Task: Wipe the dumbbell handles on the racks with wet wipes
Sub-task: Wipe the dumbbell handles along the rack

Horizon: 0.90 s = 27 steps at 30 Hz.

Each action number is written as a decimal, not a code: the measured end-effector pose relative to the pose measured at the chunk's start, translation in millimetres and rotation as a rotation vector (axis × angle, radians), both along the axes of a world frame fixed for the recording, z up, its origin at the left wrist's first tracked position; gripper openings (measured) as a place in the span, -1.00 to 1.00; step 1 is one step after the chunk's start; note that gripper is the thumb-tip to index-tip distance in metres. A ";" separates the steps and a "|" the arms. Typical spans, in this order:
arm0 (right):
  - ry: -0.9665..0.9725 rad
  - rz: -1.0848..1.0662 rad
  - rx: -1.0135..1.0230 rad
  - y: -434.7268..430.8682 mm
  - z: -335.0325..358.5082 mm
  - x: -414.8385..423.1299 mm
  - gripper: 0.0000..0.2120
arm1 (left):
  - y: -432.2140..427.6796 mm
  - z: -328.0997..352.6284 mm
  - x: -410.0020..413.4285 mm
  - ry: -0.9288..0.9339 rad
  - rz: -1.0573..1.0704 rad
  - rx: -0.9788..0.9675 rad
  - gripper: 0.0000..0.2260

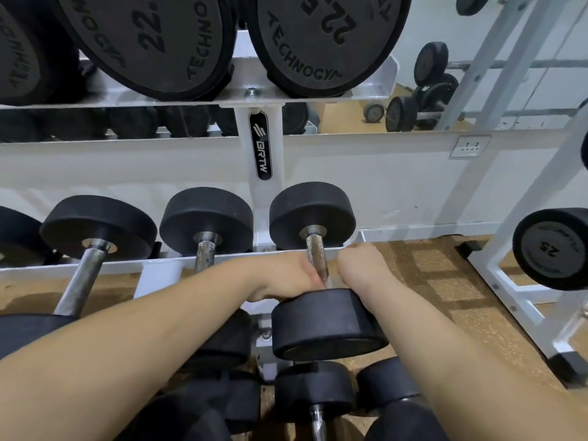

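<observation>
At the rack's (261,195) right end, the dumbbell handle (317,254) points straight away, left hand (286,275) against it, right hand (361,264) just beside; I cannot tell whether either grips.

The bare left forearm (143,329) and bare right forearm (445,345) reached forward from the lower corners and converged towards the middle. The left hand (286,275), back turned up and wrist straight, closed on the lower end of the rusty metal dumbbell handle (316,253), its fingers curled round the far side and mostly hidden. The right hand (361,265) sat just beside the handle, back towards the camera, fingers folded under in a loose fist. Whether they held anything could not be seen.
</observation>
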State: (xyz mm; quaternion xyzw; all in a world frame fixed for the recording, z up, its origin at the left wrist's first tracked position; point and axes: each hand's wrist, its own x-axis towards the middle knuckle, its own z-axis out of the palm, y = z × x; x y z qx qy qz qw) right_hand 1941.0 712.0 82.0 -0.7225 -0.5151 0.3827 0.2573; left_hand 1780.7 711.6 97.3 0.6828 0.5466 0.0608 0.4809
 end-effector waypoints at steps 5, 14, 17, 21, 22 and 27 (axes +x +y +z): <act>0.062 -0.101 0.055 -2.2 -0.2 -3.6 -0.73 | -3.9 27.0 1.0 -0.225 0.297 0.363 -0.77; 0.826 -0.516 0.245 -30.4 3.2 13.5 -0.80 | -46.3 24.4 69.2 -0.254 0.163 0.703 -0.91; 0.739 -0.526 0.339 -58.1 9.8 38.4 -0.77 | -73.1 32.0 89.6 -0.412 0.062 0.721 -0.90; 0.313 -0.266 0.280 -124.3 19.9 70.1 -0.65 | -110.7 5.9 108.3 -0.596 -0.086 0.662 -0.91; 0.264 -0.221 0.163 -138.2 17.5 75.9 -0.61 | -118.1 -6.6 110.4 -0.604 -0.122 0.625 -0.91; 0.193 -0.468 -0.305 -169.5 -48.8 107.1 -0.77 | -134.0 -88.0 131.6 -0.541 -0.242 0.354 -0.96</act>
